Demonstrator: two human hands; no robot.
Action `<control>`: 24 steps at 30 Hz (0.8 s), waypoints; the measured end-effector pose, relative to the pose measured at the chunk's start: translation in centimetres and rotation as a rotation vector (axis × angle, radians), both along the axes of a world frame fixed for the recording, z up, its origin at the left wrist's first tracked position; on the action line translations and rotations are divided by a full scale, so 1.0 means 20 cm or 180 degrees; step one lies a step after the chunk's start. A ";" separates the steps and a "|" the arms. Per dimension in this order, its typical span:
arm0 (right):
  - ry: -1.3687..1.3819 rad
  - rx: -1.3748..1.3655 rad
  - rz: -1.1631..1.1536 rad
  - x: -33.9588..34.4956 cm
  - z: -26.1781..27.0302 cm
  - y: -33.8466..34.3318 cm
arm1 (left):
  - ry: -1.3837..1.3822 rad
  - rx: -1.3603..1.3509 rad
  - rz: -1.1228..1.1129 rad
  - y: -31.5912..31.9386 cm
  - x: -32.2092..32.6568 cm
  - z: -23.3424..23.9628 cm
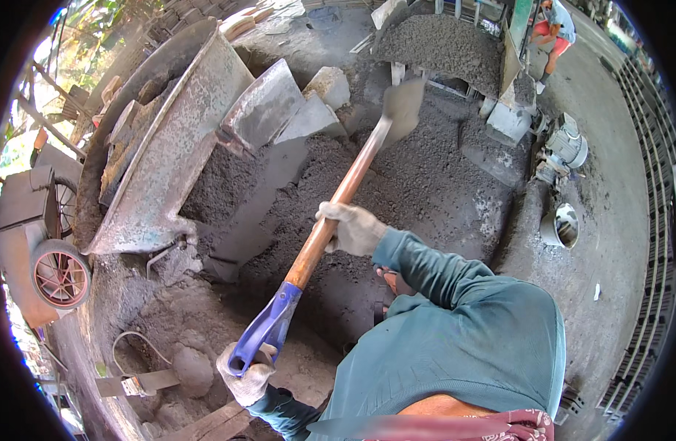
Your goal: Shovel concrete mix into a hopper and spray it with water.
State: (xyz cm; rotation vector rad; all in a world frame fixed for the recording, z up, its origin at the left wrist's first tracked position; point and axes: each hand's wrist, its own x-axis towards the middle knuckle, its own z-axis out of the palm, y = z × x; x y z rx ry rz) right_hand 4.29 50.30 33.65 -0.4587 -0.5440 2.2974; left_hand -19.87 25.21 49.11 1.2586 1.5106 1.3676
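Observation:
Both my gloved hands are on a shovel (pixel 343 190) that slants across the middle of the view. My left hand (pixel 247 372) grips its blue D-shaped handle (pixel 283 300) at the lower left. Farther up, my right hand (pixel 352 226) is closed around the wooden shaft. The metal blade (pixel 404 107) is raised and blurred, just in front of a heap of grey mix (pixel 442 49) in a hopper; no load shows clearly on it. Below the shaft, dark, crumbly mix (pixel 327 171) covers the ground.
A large round metal mixing pan (pixel 167 149) stands at left, with a metal chute (pixel 266 105) beside it. A wheeled cart (pixel 61 274) is beyond. At right are an electric motor (pixel 566 143) and a bucket (pixel 561 226). Another person (pixel 555 33) bends near the hopper.

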 end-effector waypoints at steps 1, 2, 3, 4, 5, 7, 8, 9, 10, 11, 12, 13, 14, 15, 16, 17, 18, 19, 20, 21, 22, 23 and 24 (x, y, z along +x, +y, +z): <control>-0.0187 -0.0215 0.0007 -0.03 -0.05 -0.05 | 0.0184 -0.0238 0.0339 -0.03 0.03 0.00; -0.0367 -0.0456 0.0134 -0.04 -0.11 -0.09 | 0.0558 -0.0371 0.0313 -0.03 0.09 -0.01; -0.0645 -0.0643 0.0310 -0.03 -0.17 -0.11 | 0.1033 -0.0519 0.0457 -0.01 0.14 -0.04; -0.0855 -0.0489 0.0645 0.00 -0.22 -0.10 | 0.1282 -0.0547 0.0208 0.03 0.20 -0.08; -0.1214 -0.0470 0.0985 0.06 -0.28 -0.09 | 0.1187 -0.0632 0.0095 0.08 0.27 -0.14; -0.1424 -0.0171 0.0439 0.21 -0.37 0.00 | 0.1343 -0.0900 -0.0039 0.22 0.38 -0.32; -0.1534 -0.0075 0.0226 0.31 -0.40 0.07 | 0.1551 -0.1127 -0.0064 0.29 0.42 -0.42; -0.1342 0.0250 -0.0157 0.47 -0.41 0.20 | 0.1615 -0.1164 -0.0069 0.36 0.46 -0.54; -0.1384 0.0181 -0.0686 0.61 -0.42 0.33 | 0.1309 -0.1347 -0.0033 0.42 0.50 -0.65; -0.1617 -0.0118 -0.1223 0.78 -0.41 0.46 | 0.1035 -0.1678 0.0001 0.46 0.52 -0.75; -0.2000 -0.0027 -0.1691 0.96 -0.40 0.59 | 0.0676 -0.2029 0.0169 0.51 0.53 -0.83; -0.2299 0.0005 -0.2290 1.13 -0.39 0.72 | 0.0697 -0.1871 0.0254 0.54 0.54 -0.88; -0.2427 -0.0178 -0.2445 1.31 -0.38 0.84 | 0.0708 -0.1900 0.0296 0.58 0.54 -0.92; -0.2398 -0.0176 -0.2530 1.49 -0.37 0.95 | 0.0775 -0.2141 0.0431 0.62 0.54 -0.93; -0.2459 -0.0248 -0.2773 1.63 -0.38 1.03 | 0.0838 -0.2055 0.0473 0.68 0.54 -0.92; -0.2536 -0.0352 -0.3021 1.76 -0.39 1.11 | 0.0816 -0.1880 0.0442 0.74 0.55 -0.89; -0.2758 -0.0382 -0.3189 1.87 -0.40 1.19 | 0.0877 -0.1826 0.0467 0.82 0.56 -0.86; -0.2978 -0.0423 -0.3320 1.96 -0.41 1.27 | 0.0929 -0.1771 0.0494 0.91 0.57 -0.82; -0.3208 -0.0459 -0.3422 2.04 -0.42 1.35 | 0.1085 -0.1594 0.0378 1.01 0.58 -0.78; -0.3417 -0.0324 -0.3473 2.10 -0.42 1.45 | 0.1065 -0.1579 0.0321 1.11 0.60 -0.74; -0.3627 -0.0193 -0.3505 2.15 -0.41 1.54 | 0.1060 -0.1682 0.0354 1.21 0.62 -0.71; -0.3874 -0.0084 -0.3547 2.20 -0.39 1.64 | 0.0962 -0.1730 0.0314 1.30 0.64 -0.68; -0.3947 -0.0064 -0.3569 2.24 -0.37 1.74 | 0.1237 -0.1942 0.0296 1.38 0.64 -0.66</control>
